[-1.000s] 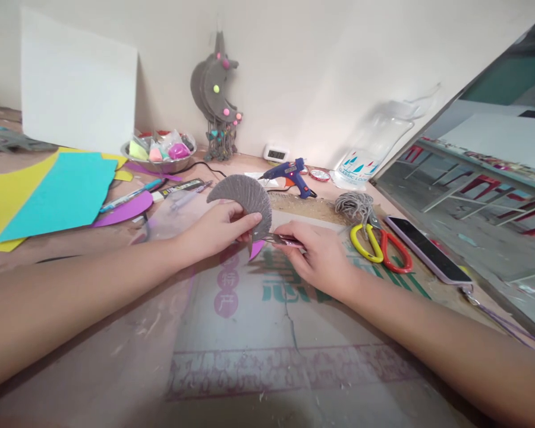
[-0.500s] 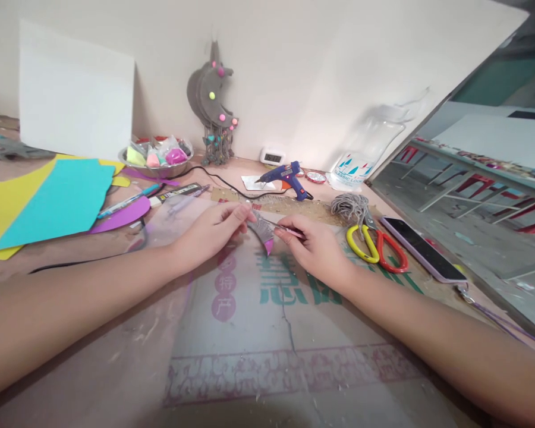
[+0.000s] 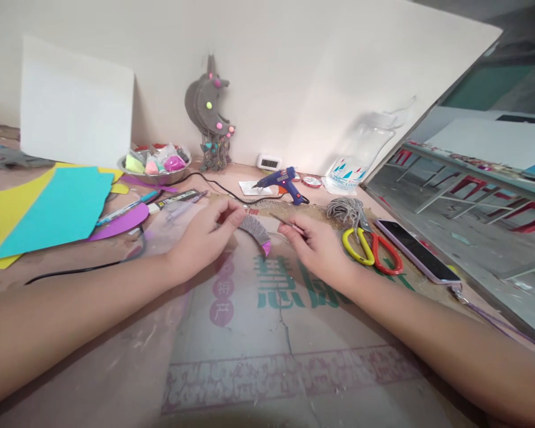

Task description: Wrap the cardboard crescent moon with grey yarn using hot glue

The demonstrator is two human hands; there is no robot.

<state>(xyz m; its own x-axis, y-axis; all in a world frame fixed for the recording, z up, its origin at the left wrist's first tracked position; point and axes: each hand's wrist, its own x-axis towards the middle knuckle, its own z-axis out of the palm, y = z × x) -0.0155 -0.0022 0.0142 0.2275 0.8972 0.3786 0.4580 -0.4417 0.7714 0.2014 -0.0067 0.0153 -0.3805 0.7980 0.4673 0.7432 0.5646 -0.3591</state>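
Between the thumb and fingers of my left hand (image 3: 214, 235) is a small curved crescent piece (image 3: 255, 229), wrapped in grey yarn, with a bare purple tip pointing down toward me. Its other end is hidden behind my fingers. My right hand (image 3: 314, 241), a short way to the right, pinches a slim pointed tool (image 3: 285, 222); most of it lies inside the fingers, so its exact kind is unclear. A faint thin strand seems to run between the crescent and my right hand. Beyond that hand lies a loose ball of grey yarn (image 3: 345, 211).
Scissors (image 3: 372, 252) with yellow and red handles and a phone (image 3: 418, 251) lie at right. A blue glue gun (image 3: 283, 183) rests behind my hands, its black cord trailing left. Coloured sheets (image 3: 53, 208) and a bowl of clay (image 3: 156, 172) are left; a grey moon decoration (image 3: 209, 110) leans behind.
The tool in my right hand has drawn back from the crescent, widening the gap. More of the yarn-wrapped curve shows beside my left fingers. The camera view has shifted slightly.
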